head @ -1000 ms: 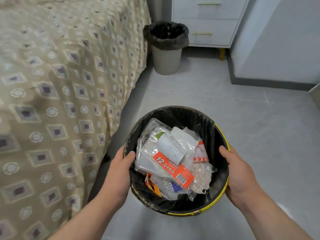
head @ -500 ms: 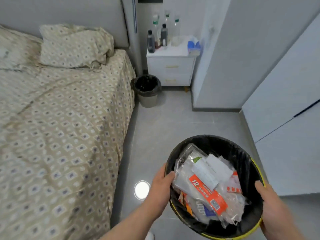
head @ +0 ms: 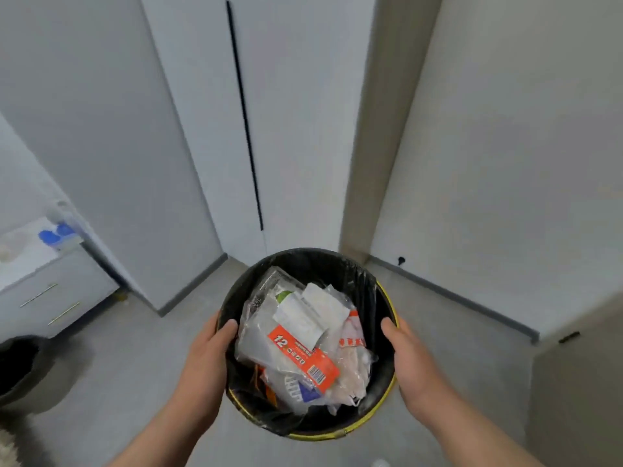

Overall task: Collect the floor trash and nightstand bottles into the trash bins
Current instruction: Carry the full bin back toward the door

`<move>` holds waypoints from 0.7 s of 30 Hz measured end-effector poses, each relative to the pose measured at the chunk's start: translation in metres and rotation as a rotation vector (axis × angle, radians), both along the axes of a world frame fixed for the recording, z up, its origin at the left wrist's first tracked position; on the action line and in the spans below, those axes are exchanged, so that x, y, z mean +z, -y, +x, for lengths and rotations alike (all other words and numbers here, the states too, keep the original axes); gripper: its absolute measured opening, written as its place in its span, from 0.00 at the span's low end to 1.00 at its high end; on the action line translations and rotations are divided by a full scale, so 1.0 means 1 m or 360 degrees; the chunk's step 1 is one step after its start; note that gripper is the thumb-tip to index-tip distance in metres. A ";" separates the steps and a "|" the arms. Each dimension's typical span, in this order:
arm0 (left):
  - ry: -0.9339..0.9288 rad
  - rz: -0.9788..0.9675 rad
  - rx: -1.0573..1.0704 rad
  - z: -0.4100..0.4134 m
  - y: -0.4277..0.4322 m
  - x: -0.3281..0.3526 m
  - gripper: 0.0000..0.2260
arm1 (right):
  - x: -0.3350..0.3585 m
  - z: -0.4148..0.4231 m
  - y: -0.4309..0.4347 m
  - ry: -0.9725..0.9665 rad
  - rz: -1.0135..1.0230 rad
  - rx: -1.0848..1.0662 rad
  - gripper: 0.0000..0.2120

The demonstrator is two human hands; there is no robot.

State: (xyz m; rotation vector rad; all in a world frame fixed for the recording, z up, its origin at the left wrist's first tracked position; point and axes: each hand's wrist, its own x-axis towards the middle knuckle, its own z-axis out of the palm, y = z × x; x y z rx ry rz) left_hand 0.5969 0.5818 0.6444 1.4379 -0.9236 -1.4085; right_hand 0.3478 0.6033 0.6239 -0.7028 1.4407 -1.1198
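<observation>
Together, the left hand [head: 209, 358] and right hand [head: 409, 362] grip opposite sides of the trash-filled bin [head: 367, 281].

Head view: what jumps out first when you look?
A black-lined bin fills the lower middle, gripped at its rim by the left hand and right hand. It is stuffed with clear wrappers, with a bright orange packet on top. A second bin peeks in at the lower left edge.
</observation>
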 end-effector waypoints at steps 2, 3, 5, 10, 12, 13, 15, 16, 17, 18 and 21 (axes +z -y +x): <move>0.0038 -0.0006 -0.0164 -0.036 0.018 0.001 0.13 | 0.001 -0.033 -0.010 -0.0023 -0.0041 -0.0161 0.13; 0.0052 -0.0004 -0.0242 -0.056 0.027 0.001 0.13 | 0.001 -0.050 -0.013 -0.0023 -0.0050 -0.0227 0.13; 0.0078 0.0004 -0.0344 -0.097 0.044 -0.001 0.12 | -0.002 -0.088 -0.014 -0.0034 -0.0044 -0.0335 0.12; 0.0097 0.0029 -0.0543 -0.196 0.092 -0.001 0.12 | -0.001 -0.174 0.000 -0.0081 -0.0045 -0.0581 0.11; 0.0063 0.0038 -0.0582 -0.233 0.113 0.002 0.12 | 0.004 -0.205 0.012 -0.0145 -0.0038 -0.0625 0.12; 0.0052 0.0046 -0.0604 -0.251 0.124 0.003 0.11 | 0.005 -0.220 0.019 -0.0159 -0.0036 -0.0642 0.12; 0.0044 0.0049 -0.0648 -0.282 0.145 0.007 0.11 | 0.008 -0.246 0.036 -0.0185 -0.0003 -0.0699 0.13; 0.0038 0.0045 -0.0660 -0.296 0.156 0.007 0.11 | 0.007 -0.258 0.046 -0.0194 0.0007 -0.0725 0.13; 0.0044 0.0042 -0.0668 -0.308 0.167 0.007 0.12 | 0.007 -0.269 0.056 -0.0197 0.0019 -0.0751 0.13; 0.0057 0.0044 -0.0672 -0.319 0.180 0.004 0.12 | 0.005 -0.279 0.067 -0.0202 0.0040 -0.0778 0.13; 0.0085 0.0094 -0.0710 -0.349 0.221 -0.007 0.13 | -0.003 -0.304 0.103 -0.0230 0.0115 -0.0866 0.12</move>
